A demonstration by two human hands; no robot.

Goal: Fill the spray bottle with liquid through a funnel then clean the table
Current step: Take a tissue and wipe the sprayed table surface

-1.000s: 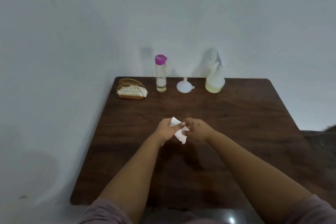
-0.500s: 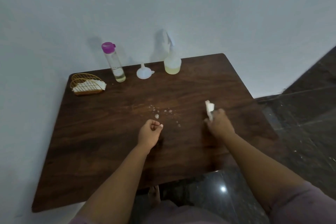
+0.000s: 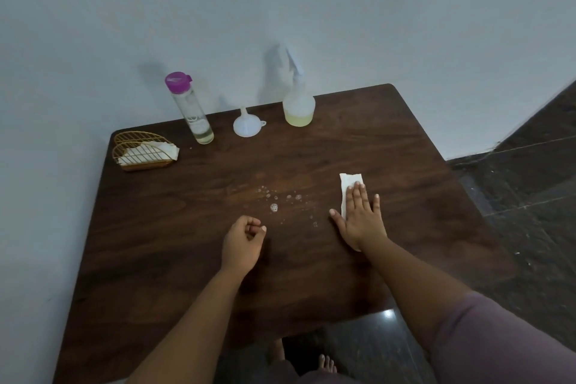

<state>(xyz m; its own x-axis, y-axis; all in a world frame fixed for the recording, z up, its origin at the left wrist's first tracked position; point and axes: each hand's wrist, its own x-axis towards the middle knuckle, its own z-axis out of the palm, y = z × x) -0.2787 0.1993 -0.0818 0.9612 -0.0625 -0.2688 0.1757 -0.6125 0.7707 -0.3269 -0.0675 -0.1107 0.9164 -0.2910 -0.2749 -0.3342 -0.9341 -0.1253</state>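
A folded white tissue (image 3: 350, 182) lies on the dark wooden table (image 3: 174, 237), pressed flat under the palm and straight fingers of my right hand (image 3: 361, 218). Just left of it, small droplets and bubbles of liquid (image 3: 274, 206) dot the wood. My left hand (image 3: 243, 243) rests on the table as a loose fist with nothing in it, near the droplets. At the far edge stand the spray bottle (image 3: 298, 106) with pale yellow liquid in its base, a white funnel (image 3: 247, 125) upside down, and a clear bottle with a purple cap (image 3: 193, 112).
A gold wire holder with white tissues (image 3: 141, 151) sits at the far left corner. A pale wall runs behind the table. Dark tiled floor (image 3: 523, 196) lies to the right, and bare feet (image 3: 327, 363) show below the near edge.
The tissue went from both hands at the table's middle to my right hand alone, which carried it right and laid it flat. My left hand closed and rests by the droplets.
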